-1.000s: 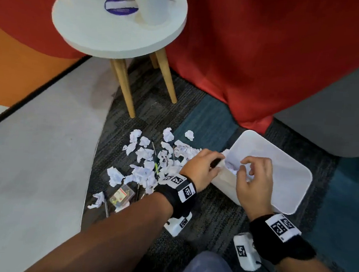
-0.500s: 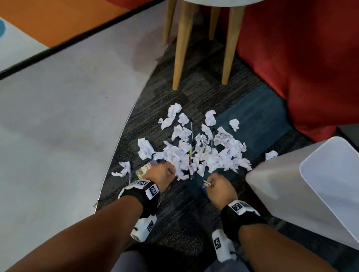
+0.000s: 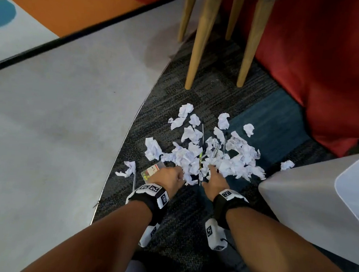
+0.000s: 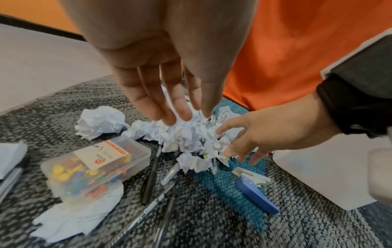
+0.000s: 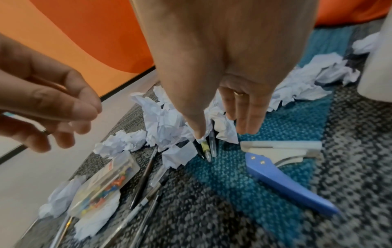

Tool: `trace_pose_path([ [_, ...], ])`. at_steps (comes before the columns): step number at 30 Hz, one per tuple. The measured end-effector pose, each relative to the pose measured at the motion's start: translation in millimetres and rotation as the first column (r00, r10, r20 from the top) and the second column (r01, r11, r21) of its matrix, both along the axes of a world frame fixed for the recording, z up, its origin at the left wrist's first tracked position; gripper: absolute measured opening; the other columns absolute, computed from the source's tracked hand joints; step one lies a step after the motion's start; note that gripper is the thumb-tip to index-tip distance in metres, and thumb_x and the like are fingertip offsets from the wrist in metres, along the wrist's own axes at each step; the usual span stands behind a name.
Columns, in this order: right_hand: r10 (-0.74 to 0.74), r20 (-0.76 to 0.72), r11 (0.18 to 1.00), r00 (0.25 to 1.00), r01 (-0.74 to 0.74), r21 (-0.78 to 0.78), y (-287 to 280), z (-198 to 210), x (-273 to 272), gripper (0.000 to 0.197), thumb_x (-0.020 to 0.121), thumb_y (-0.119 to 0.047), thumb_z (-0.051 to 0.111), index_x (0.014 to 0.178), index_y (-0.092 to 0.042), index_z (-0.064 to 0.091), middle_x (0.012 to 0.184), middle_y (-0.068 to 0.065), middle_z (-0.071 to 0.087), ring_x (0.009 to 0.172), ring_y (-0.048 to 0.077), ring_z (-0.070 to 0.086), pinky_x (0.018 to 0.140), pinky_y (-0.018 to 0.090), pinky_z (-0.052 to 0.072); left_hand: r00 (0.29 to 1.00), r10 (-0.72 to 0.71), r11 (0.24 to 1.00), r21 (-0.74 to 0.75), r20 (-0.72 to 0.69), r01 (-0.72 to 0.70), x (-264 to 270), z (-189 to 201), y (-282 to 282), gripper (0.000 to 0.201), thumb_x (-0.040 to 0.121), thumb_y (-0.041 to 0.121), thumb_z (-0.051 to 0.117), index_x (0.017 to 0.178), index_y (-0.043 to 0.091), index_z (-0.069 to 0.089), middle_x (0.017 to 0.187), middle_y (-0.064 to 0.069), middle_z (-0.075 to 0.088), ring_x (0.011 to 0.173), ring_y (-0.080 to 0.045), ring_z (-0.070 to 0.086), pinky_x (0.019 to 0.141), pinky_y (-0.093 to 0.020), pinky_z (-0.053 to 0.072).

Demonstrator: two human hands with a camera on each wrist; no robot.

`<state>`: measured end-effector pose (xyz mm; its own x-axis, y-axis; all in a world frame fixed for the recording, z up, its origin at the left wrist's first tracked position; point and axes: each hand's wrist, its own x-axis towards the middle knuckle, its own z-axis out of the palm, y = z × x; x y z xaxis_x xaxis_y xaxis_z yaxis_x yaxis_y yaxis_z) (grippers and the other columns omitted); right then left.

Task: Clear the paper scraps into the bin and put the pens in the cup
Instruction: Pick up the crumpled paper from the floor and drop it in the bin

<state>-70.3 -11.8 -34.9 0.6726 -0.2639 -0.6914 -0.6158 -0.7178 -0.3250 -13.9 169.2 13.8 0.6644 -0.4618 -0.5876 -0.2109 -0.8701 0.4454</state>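
Crumpled white paper scraps (image 3: 207, 157) lie in a heap on the dark carpet, with pens (image 3: 216, 148) mixed in. More pens (image 4: 149, 177) lie loose at the heap's near edge. My left hand (image 3: 171, 175) hovers at the near left of the heap, its fingers (image 4: 167, 115) straight and just above the scraps (image 4: 191, 134). My right hand (image 3: 213, 172) rests spread on the heap's near side, and its fingers (image 5: 248, 117) touch paper beside three pen tips (image 5: 208, 149). Neither hand holds anything. The white bin (image 3: 309, 208) stands at the right. The cup is out of view.
A clear box of coloured pushpins (image 4: 95, 164) lies left of the heap. A blue and white hand tool (image 5: 280, 176) lies on the teal carpet patch near the bin. Wooden table legs (image 3: 199, 41) stand beyond the heap, with red upholstery (image 3: 328, 61) to the right.
A second ago both hands were at the bin's mouth with scraps. They have come back to the heap, and the right hand has reached forward onto the paper.
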Motion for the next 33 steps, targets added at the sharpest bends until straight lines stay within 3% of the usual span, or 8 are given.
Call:
trace_pose_path([
  [2, -0.029, -0.03, 0.999, 0.999, 0.028, -0.024, 1, -13, -4, 0.05, 0.094, -0.018, 0.057, 0.139, -0.013, 0.036, 0.13, 0.02, 0.049, 0.112, 0.038, 0.056, 0.094, 0.041, 0.048, 1.0, -0.004, 1.0, 0.0, 0.0, 0.004, -4, -16, -3, 0.017, 0.09, 0.031, 0.056, 0.103, 0.02, 0.057, 0.099, -0.006, 0.067, 0.094, -0.027, 0.063, 0.075, -0.032, 0.05],
  [6, -0.03, 0.001, 0.996, 1.0, 0.03, -0.081, -5, -13, -20, 0.023, 0.095, -0.019, 0.055, 0.114, -0.006, 0.059, 0.116, 0.018, 0.063, 0.109, 0.035, 0.059, 0.086, 0.036, 0.049, 0.996, -0.078, 0.996, 0.043, -0.033, 0.08, -13, -37, -14, 0.032, 0.09, 0.031, 0.058, 0.12, 0.023, 0.053, 0.121, -0.006, 0.061, 0.109, -0.028, 0.059, 0.088, -0.036, 0.05],
  [12, -0.069, 0.211, 0.997, 0.975, 0.072, -0.008, -17, 26, -49, 0.013, 0.092, -0.029, 0.058, 0.098, -0.018, 0.062, 0.09, 0.008, 0.069, 0.088, 0.027, 0.064, 0.071, 0.034, 0.05, 0.987, -0.124, 0.985, 0.108, -0.098, 0.135, -19, -45, -43, 0.047, 0.09, 0.02, 0.06, 0.133, 0.02, 0.043, 0.134, -0.013, 0.038, 0.112, -0.038, 0.056, 0.094, -0.046, 0.048],
  [17, -0.112, 0.281, 0.993, 0.953, 0.096, 0.07, -21, 42, -77, 0.011, 0.088, -0.033, 0.064, 0.092, -0.023, 0.062, 0.084, 0.001, 0.069, 0.078, 0.02, 0.064, 0.069, 0.031, 0.05, 0.972, -0.201, 0.956, 0.193, -0.12, 0.222, -17, -68, -58, 0.062, 0.087, 0.004, 0.059, 0.142, 0.019, 0.034, 0.149, -0.016, 0.017, 0.126, -0.043, 0.043, 0.102, -0.049, 0.043],
  [21, -0.12, 0.323, 0.991, 0.939, 0.092, 0.099, -25, 47, -95, 0.015, 0.089, -0.034, 0.064, 0.096, -0.022, 0.064, 0.086, -0.001, 0.068, 0.08, 0.016, 0.063, 0.072, 0.032, 0.051, 0.968, -0.215, 0.946, 0.217, -0.129, 0.239, -21, -72, -59, 0.04, 0.09, 0.004, 0.05, 0.129, 0.005, 0.045, 0.141, -0.021, 0.035, 0.12, -0.042, 0.05, 0.099, -0.042, 0.044],
  [26, -0.183, 0.334, 0.978, 0.925, 0.137, 0.155, -29, 59, -99, 0.011, 0.089, -0.032, 0.065, 0.095, -0.022, 0.065, 0.086, -0.003, 0.067, 0.08, 0.014, 0.062, 0.07, 0.027, 0.048, 0.972, -0.18, 0.962, 0.181, -0.152, 0.207, -24, -61, -54, 0.03, 0.087, 0.003, 0.052, 0.118, 0.008, 0.053, 0.136, -0.017, 0.046, 0.116, -0.036, 0.053, 0.091, -0.037, 0.046],
  [30, -0.193, 0.359, 0.974, 0.913, 0.134, 0.181, -38, 86, -100, 0.011, 0.088, -0.037, 0.063, 0.09, -0.026, 0.062, 0.078, -0.006, 0.066, 0.072, 0.01, 0.06, 0.067, 0.031, 0.048, 0.976, -0.139, 0.979, 0.129, -0.166, 0.161, -21, -20, -58, 0.029, 0.09, 0.013, 0.051, 0.119, 0.019, 0.055, 0.126, -0.009, 0.055, 0.109, -0.03, 0.056, 0.08, -0.031, 0.043],
  [33, -0.235, 0.376, 0.965, 0.896, 0.171, 0.197, -52, 122, -100, 0.015, 0.088, -0.033, 0.064, 0.101, -0.032, 0.056, 0.078, -0.01, 0.063, 0.068, 0.002, 0.057, 0.066, 0.024, 0.043, 0.986, -0.137, 0.988, 0.054, -0.093, 0.143, -23, 32, -74, 0.022, 0.093, 0.021, 0.052, 0.115, 0.023, 0.056, 0.12, -0.005, 0.06, 0.106, -0.024, 0.058, 0.077, -0.027, 0.042],
])
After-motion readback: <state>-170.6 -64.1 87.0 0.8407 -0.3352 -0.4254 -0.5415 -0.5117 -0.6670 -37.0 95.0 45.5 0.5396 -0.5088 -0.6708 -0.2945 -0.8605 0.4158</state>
